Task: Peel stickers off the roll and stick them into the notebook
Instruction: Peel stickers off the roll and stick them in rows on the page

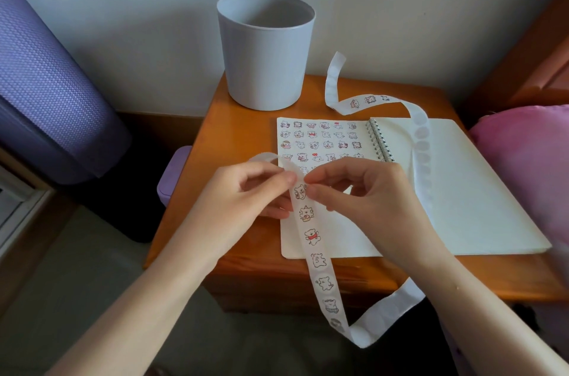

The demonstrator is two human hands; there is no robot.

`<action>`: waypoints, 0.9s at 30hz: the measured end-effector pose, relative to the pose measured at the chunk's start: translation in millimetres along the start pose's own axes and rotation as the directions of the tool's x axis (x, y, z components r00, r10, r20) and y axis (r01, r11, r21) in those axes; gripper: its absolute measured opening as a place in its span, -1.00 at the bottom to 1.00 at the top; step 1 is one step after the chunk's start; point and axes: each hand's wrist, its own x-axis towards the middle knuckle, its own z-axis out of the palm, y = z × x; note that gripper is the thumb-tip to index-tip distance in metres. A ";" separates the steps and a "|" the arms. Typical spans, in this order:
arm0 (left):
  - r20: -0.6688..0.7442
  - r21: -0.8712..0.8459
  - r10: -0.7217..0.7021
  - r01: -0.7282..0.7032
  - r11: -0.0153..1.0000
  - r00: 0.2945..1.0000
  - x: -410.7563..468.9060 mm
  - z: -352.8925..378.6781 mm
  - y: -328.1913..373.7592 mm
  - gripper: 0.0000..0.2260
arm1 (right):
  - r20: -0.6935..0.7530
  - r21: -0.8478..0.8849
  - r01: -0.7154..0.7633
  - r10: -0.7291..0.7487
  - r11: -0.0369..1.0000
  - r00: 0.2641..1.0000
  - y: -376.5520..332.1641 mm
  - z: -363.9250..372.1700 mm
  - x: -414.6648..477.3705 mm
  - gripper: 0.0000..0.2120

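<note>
Strip of white backing paper (318, 261), printed with small cartoon-bear stickers, hangs from the hands toward six o'clock. It loops off the edge of the orange wooden bedside table (240, 129) and trails back over the open spiral-bound notebook with cream pages (462, 190) toward one o'clock. The left hand (246, 190) pinches the strip between thumb and forefinger. The right hand (369, 194), at three o'clock of it, pinches the edge of the topmost bear sticker (300, 191); whether that edge has lifted I cannot tell. The upper part of the notebook's left page carries rows of stickers.

A quick pull could tear the bear sticker or let it curl onto itself. The dangling loop could also snag on the table edge and jerk the strip. A pale grey plastic bin (264, 61) stands at twelve o'clock on the table. No brand, label or writing is legible anywhere.
</note>
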 end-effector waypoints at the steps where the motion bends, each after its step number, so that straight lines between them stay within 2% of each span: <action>1: 0.008 0.013 0.006 -0.006 1.000 1.000 0.0 0.0 -0.4 -0.92 | -0.001 -0.014 0.004 -0.004 1.000 1.000 0.3 0.1 0.1 -0.94; 10: 0.010 0.068 0.051 -0.052 0.996 0.999 0.8 -1.2 -3.5 -0.93 | 0.013 -0.089 0.059 -0.058 0.994 0.998 -2.7 -0.2 -1.9 -0.94; 18: 0.006 0.169 0.076 -0.076 0.983 0.997 0.9 -1.5 -7.6 -0.90 | 0.046 -0.122 0.014 -0.008 0.992 0.999 0.8 0.4 -1.4 -0.91; 24: -0.016 0.127 0.030 -0.028 0.992 0.999 2.6 -0.5 -8.6 -0.95 | -0.002 -0.332 0.126 -0.134 0.935 0.991 -0.6 4.5 -4.8 -0.98; 27: -0.031 0.110 0.003 0.001 0.994 1.000 3.9 -1.5 -8.7 -0.94 | 0.004 -0.305 0.142 -0.148 0.942 0.989 -2.2 4.2 -5.4 -0.96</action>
